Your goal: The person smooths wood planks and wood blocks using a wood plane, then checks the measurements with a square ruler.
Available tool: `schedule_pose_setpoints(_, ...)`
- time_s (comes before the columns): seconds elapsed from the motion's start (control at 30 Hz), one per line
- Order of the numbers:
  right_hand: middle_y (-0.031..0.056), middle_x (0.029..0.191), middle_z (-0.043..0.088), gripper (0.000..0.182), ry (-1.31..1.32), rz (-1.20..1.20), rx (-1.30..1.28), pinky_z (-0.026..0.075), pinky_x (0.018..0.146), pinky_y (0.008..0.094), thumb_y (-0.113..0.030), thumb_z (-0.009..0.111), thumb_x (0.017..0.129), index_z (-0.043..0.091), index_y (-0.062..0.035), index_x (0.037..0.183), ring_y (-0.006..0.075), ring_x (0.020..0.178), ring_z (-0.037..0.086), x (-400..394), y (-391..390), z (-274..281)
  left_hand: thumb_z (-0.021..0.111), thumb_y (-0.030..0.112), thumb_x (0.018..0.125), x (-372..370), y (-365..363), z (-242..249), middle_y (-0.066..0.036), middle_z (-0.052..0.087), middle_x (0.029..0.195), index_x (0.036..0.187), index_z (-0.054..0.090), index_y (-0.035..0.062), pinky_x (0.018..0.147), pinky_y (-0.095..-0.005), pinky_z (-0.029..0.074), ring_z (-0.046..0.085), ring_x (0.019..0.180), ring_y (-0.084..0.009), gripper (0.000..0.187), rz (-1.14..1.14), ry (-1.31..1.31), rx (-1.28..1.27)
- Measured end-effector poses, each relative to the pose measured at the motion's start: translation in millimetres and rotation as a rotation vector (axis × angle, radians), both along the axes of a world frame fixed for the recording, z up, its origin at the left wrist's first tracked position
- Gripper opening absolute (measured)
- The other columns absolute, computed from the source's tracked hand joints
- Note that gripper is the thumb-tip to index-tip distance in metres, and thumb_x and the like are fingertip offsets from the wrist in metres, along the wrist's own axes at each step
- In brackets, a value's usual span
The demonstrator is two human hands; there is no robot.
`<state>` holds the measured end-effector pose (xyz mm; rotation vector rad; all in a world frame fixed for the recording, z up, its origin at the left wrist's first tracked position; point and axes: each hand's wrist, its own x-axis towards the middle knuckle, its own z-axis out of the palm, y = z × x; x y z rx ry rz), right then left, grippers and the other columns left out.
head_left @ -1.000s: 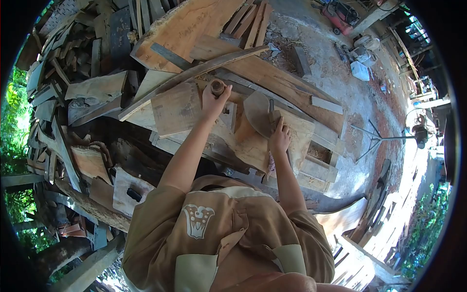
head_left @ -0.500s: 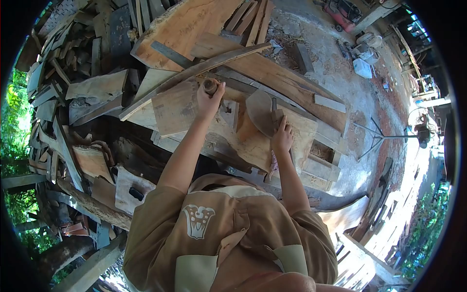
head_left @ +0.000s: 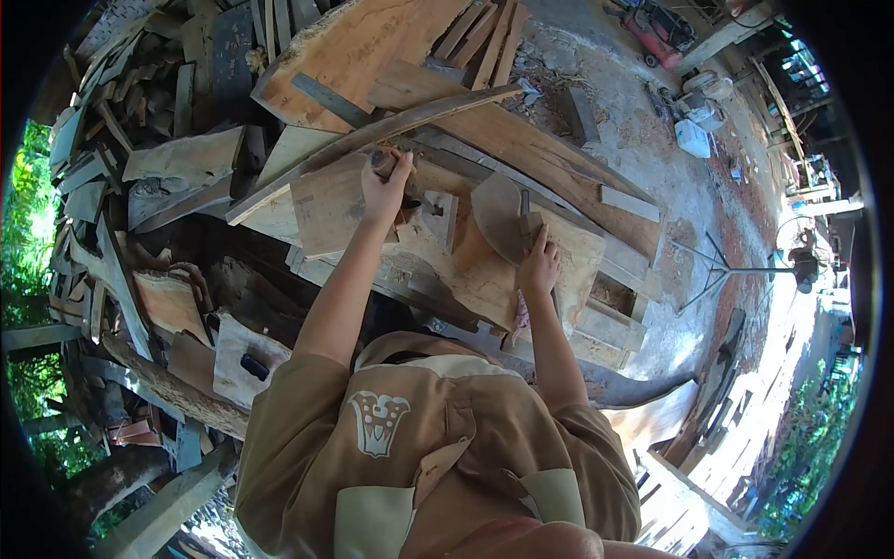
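Your left hand (head_left: 384,191), closed around the mallet (head_left: 382,164), has swung down and leftward. Your right hand (head_left: 538,264) stays wrapped on the chisel (head_left: 523,210), steadying it against the wooden board (head_left: 568,256).

Left hand (head_left: 385,191) grips mallet (head_left: 382,162) — right hand (head_left: 538,268) steadies chisel (head_left: 522,212) on plank (head_left: 447,261).

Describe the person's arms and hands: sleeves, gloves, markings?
Both arms are bare from the short sleeves down. The left hand and right hand wear no gloves. The shirt is tan-brown with paler panels and a pale printed emblem. No watch or rings can be made out.
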<state>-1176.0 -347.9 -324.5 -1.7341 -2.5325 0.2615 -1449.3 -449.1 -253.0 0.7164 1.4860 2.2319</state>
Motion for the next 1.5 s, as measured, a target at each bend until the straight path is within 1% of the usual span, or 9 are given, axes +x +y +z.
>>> schedule_pose_setpoints(0.1, 0.0166, 0.113, 0.044, 0.065, 0.000, -0.016, -0.014, 0.039, 0.085, 0.0432, -0.020, 0.055, 0.080, 0.022, -0.0130, 0.135, 0.0353, 0.103, 0.045, -1, -3, 5, 0.056, 0.004, 0.081, -1, 1, 6, -0.006, 0.053, 0.065, 0.076, 0.047, 0.0022, 0.060, -0.0269, 0.044, 0.053, 0.062, -0.0133, 0.011, 0.018, -0.034, -0.068)
schedule_pose_setpoints(0.5, 0.0167, 0.115, 0.042, 0.066, -0.005, -0.019, -0.005, 0.040, 0.084, 0.0436, -0.021, 0.054, 0.080, 0.020, -0.0143, 0.136, 0.0355, 0.104, 0.044, 0, 1, 2, 0.058, 0.005, 0.081, -17, 4, -10, -0.006, 0.056, 0.063, 0.076, 0.048, 0.0023, 0.058, -0.0259, 0.045, 0.056, 0.059, -0.0122, 0.011, 0.023, -0.057, 0.004)
schedule_pose_setpoints(0.73, 0.0172, 0.116, 0.042, 0.067, -0.001, -0.026, -0.003, 0.040, 0.084, 0.0443, -0.020, 0.054, 0.080, 0.018, -0.0150, 0.137, 0.0357, 0.106, 0.043, 0, 1, 1, 0.058, 0.008, 0.082, -8, 5, 4, -0.004, 0.053, 0.064, 0.076, 0.048, 0.0026, 0.062, -0.0266, 0.044, 0.053, 0.061, -0.0121, 0.012, 0.005, -0.063, -0.035)
schedule_pose_setpoints(0.83, 0.0151, 0.112, 0.045, 0.061, -0.048, -0.022, -0.005, 0.040, 0.083, 0.0438, -0.023, 0.051, 0.083, 0.021, -0.0145, 0.136, 0.0327, 0.104, 0.045, 0, 2, 3, 0.059, 0.008, 0.081, -9, 5, 11, -0.003, 0.054, 0.070, 0.084, 0.048, 0.0044, 0.067, -0.0253, 0.044, 0.053, 0.067, -0.0096, 0.012, -0.121, 0.001, -0.171)
schedule_pose_setpoints(0.93, 0.0161, 0.112, 0.045, 0.060, -0.025, -0.014, 0.008, 0.040, 0.082, 0.0443, -0.022, 0.049, 0.083, 0.021, -0.0142, 0.136, 0.0334, 0.103, 0.045, 2, 3, -1, 0.060, 0.009, 0.079, -10, 4, 22, -0.001, 0.056, 0.081, 0.097, 0.047, 0.0065, 0.071, -0.0240, 0.042, 0.052, 0.075, -0.0078, 0.023, -0.369, 0.080, -0.155)
schedule_pose_setpoints(1.0, 0.0164, 0.112, 0.045, 0.060, -0.036, -0.018, 0.018, 0.041, 0.082, 0.0444, -0.022, 0.049, 0.083, 0.021, -0.0140, 0.136, 0.0337, 0.103, 0.045, 1, 3, -2, 0.061, 0.007, 0.078, -4, 4, 31, 0.000, 0.055, 0.089, 0.110, 0.043, 0.0080, 0.074, -0.0236, 0.041, 0.051, 0.080, -0.0079, 0.037, -0.578, 0.140, -0.274)
schedule_pose_setpoints(1.03, 0.0166, 0.111, 0.045, 0.060, -0.052, -0.021, 0.030, 0.041, 0.083, 0.0446, -0.021, 0.049, 0.083, 0.021, -0.0139, 0.136, 0.0340, 0.103, 0.046, 1, 3, -2, 0.062, 0.007, 0.077, 1, 4, 43, -0.002, 0.055, 0.094, 0.112, 0.044, 0.0080, 0.074, -0.0242, 0.043, 0.053, 0.083, -0.0092, 0.040, -0.573, 0.214, -0.395)
schedule_pose_setpoints(1.27, 0.0190, 0.116, 0.042, 0.070, 0.010, -0.018, -0.077, 0.037, 0.087, 0.0438, -0.018, 0.055, 0.079, 0.016, -0.0117, 0.137, 0.0367, 0.106, 0.043, 2, 4, 9, 0.067, 0.012, 0.074, 17, 22, 57, -0.005, 0.058, 0.099, 0.102, 0.051, 0.0037, 0.076, -0.0261, 0.046, 0.055, 0.088, -0.0114, 0.033, -0.524, 0.482, -0.491)
schedule_pose_setpoints(1.5, 0.0169, 0.111, 0.045, 0.067, -0.007, 0.012, 0.029, 0.042, 0.080, 0.0445, -0.018, 0.054, 0.079, 0.020, -0.0147, 0.136, 0.0347, 0.102, 0.046, 6, 6, -1, 0.072, 0.021, 0.070, 20, 27, 66, -0.007, 0.061, 0.082, 0.095, 0.054, 0.0007, 0.067, -0.0259, 0.046, 0.058, 0.075, -0.0124, 0.037, -0.326, 0.560, -0.532)
